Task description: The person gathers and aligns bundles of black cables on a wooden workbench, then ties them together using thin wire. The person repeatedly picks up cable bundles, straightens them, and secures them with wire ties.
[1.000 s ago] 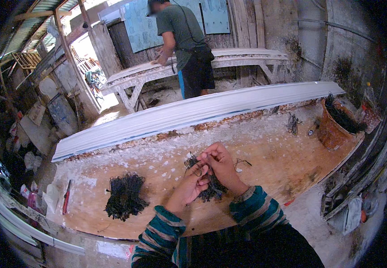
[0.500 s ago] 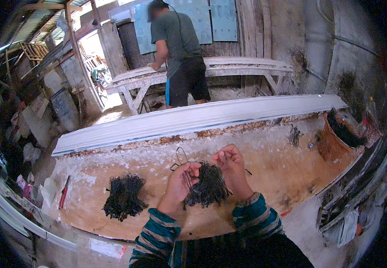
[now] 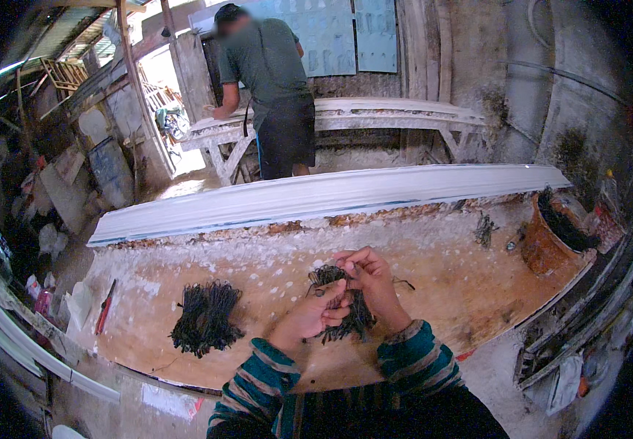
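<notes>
A bundle of thin black looped strands (image 3: 361, 316) lies on the wooden tabletop (image 3: 441, 300), partly hidden beneath the person's 2 hands. The left hand (image 3: 313, 313) is curled, thumb extended, and the right hand (image 3: 375, 284) has its fingertips pinched together just beside it; whether either grips a strand is too fine to tell. A second black bundle (image 3: 205, 318) lies to the left, well apart from the first, with a slim red tool (image 3: 106, 309) farther left.

The wood is bare and tan near the hands, flecked with white chips that thicken into a chalky crust toward the far side. There, 1 long white moulding (image 3: 316, 202) runs nearly the full width. Toward the right end are a small tangle of strands (image 3: 485, 230) and an orange-brown pot (image 3: 544, 250) with dark strands at its mouth.

Beyond, a co-worker (image 3: 269, 73) leans over a white-crusted bench (image 3: 397, 117) before pale blue panels (image 3: 331, 51). Stained grey walls (image 3: 587, 110) stand right; daylight enters through an opening at left, below corrugated roofing (image 3: 27, 40).
</notes>
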Demonstrator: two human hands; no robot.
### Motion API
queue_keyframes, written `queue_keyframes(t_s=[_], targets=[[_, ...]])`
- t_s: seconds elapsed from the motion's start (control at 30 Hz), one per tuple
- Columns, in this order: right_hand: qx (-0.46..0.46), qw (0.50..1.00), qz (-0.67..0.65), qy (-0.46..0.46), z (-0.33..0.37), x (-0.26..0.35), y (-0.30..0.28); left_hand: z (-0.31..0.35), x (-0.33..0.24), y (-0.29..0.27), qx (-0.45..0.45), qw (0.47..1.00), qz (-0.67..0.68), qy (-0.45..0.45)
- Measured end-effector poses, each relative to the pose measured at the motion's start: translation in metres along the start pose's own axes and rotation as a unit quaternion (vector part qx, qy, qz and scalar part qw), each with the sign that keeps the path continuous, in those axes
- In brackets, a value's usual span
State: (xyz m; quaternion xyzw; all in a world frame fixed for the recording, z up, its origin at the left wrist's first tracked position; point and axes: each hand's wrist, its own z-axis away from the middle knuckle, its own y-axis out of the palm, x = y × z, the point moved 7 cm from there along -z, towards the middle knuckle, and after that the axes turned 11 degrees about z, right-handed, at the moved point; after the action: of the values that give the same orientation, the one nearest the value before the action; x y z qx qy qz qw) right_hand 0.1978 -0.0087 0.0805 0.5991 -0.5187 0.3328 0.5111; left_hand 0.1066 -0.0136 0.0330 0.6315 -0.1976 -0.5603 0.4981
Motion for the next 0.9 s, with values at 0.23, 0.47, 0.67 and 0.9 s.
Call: queue_keyframes(t_s=[0.23, 0.47, 0.67, 0.9], targets=[[-0.082, 0.984, 0.13, -0.093, 0.002, 0.004, -0.011, 0.005, 0.005, 0.014, -0.036, 0.997, -0.057, 0.048], [-0.127, 0.916, 0.277, -0.261, 0.017, 0.016, -0.003, 0.0, 0.004, 0.013, 0.004, 0.995, -0.096, 0.02], [-0.082, 0.945, 0.246, -0.201, 0.014, 0.014, -0.002, 0.005, 0.001, 0.002, -0.011, 0.984, -0.178, -0.013], [-0.044, 0.979, 0.155, -0.129, 0.006, 0.015, -0.001, 0.021, -0.041, -0.011, -0.034, 0.976, -0.187, 0.103]])
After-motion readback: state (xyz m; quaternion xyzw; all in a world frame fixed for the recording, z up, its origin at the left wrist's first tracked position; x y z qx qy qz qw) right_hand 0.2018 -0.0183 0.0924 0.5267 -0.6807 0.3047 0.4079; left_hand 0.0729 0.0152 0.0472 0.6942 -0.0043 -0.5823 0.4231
